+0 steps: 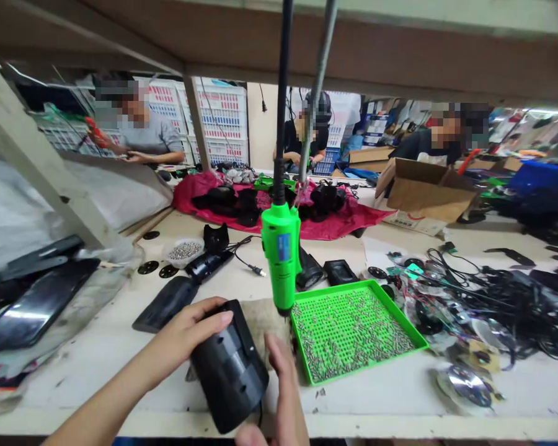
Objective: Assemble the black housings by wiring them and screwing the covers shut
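My left hand (203, 325) is wrapped over the upper end of a black plastic housing (232, 375), which is tilted above the front of the bench. Screw holes show in the housing's face. To its right, my right hand (281, 396) is open with fingers stretched, close beside the housing; I see nothing in it. A green electric screwdriver (280, 260) hangs bit-down just beyond the hands, on a cable and a spring. Beside it lies a green perforated tray (367, 288) with many small screws (348, 334).
Black housing parts (167, 303) and a bowl of small metal pieces (185, 251) lie at left. Tangled wires (488, 297) and speaker-like discs cover the right. Further back are a red cloth (279, 229) with black parts, a cardboard box (428, 192) and several co-workers.
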`<state>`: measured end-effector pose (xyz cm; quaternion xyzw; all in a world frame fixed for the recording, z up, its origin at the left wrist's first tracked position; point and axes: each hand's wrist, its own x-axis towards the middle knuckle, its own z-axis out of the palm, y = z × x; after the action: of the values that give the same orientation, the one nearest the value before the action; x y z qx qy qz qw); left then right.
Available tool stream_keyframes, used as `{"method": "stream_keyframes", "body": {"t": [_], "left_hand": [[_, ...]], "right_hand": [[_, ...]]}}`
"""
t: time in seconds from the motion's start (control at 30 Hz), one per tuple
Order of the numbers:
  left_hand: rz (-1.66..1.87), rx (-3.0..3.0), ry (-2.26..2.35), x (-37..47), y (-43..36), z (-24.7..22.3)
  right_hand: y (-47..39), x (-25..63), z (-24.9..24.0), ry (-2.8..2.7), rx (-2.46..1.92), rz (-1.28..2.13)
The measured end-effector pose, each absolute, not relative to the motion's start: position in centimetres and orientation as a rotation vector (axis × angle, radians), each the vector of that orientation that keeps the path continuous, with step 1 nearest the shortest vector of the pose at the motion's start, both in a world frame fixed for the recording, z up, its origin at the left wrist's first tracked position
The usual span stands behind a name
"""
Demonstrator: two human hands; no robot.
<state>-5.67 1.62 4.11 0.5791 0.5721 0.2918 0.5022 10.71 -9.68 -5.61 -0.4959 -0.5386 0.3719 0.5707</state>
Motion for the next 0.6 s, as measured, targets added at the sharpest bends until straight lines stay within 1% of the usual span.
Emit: {"method": "stream_keyframes", "body": {"t": [0.1, 0.27, 0.33, 0.43, 0.6], "left_hand": [[0.733, 1.403, 1.307, -5.5, 1.9, 3.1], [0.869, 0.949, 1.052, -6.6, 0.9, 1.4], [0.909, 0.85, 0.977, -6.4, -0.3, 0.2], [0.884, 0.743, 0.992, -5.5, -2.2, -1.2], [0.895, 0.765, 0.986, -4.5, -3.3, -0.8]], "right_hand": [[-8.9, 9.2, -6.0, -1.078, -1.166, 1.053], [-8.3, 8.6, -7.2, -0.723, -1.151, 1.143], [-8.1, 8.5, -7.3, -0.713, -1.113, 1.146], [-7.9, 8.1, -7.4, -0.76, -1.052, 1.165], [-7.8, 7.8, -8.2, -0.793, -1.117, 1.225]]}}
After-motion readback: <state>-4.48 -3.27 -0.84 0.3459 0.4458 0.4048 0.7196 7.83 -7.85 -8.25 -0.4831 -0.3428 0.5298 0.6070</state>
